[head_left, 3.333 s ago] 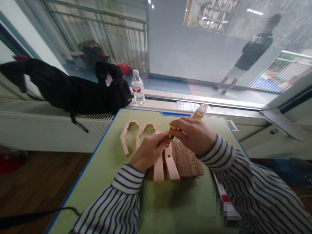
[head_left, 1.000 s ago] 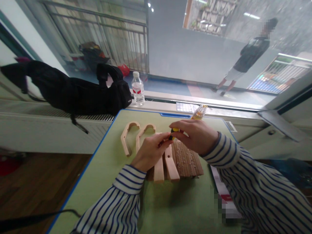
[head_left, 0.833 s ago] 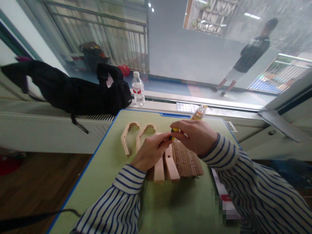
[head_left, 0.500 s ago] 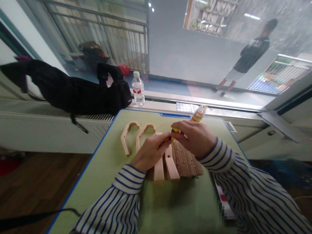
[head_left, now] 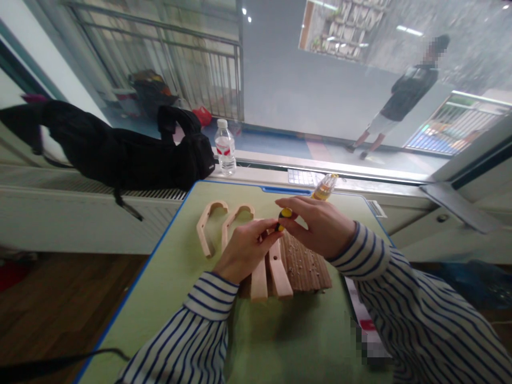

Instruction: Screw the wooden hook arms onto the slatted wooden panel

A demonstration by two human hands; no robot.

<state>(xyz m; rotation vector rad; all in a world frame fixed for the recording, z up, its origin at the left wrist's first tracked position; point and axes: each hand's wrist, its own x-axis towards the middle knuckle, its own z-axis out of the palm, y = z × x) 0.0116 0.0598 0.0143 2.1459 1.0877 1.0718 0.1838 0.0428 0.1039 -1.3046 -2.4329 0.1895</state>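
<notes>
My right hand (head_left: 318, 226) grips the yellow and black handle of a screwdriver (head_left: 283, 216), held upright over a wooden assembly. My left hand (head_left: 245, 250) is closed, pinching near the screwdriver's lower end; whatever it pinches is hidden. Beneath the hands lie pale wooden bars (head_left: 276, 272) on a slatted wooden panel (head_left: 308, 264) dotted with small screws. Two curved wooden pieces (head_left: 214, 224) rest on the green table to the left of the hands.
The green table has a blue rim (head_left: 160, 242). A water bottle (head_left: 225, 152) and a black bag (head_left: 128, 154) sit on the sill behind. An amber bottle (head_left: 324, 188) lies at the table's far edge. A person (head_left: 400, 98) stands outside the window.
My right hand has turned slightly on the screwdriver handle, showing more of its yellow cap. The left hand and the wooden pieces stay where they were.
</notes>
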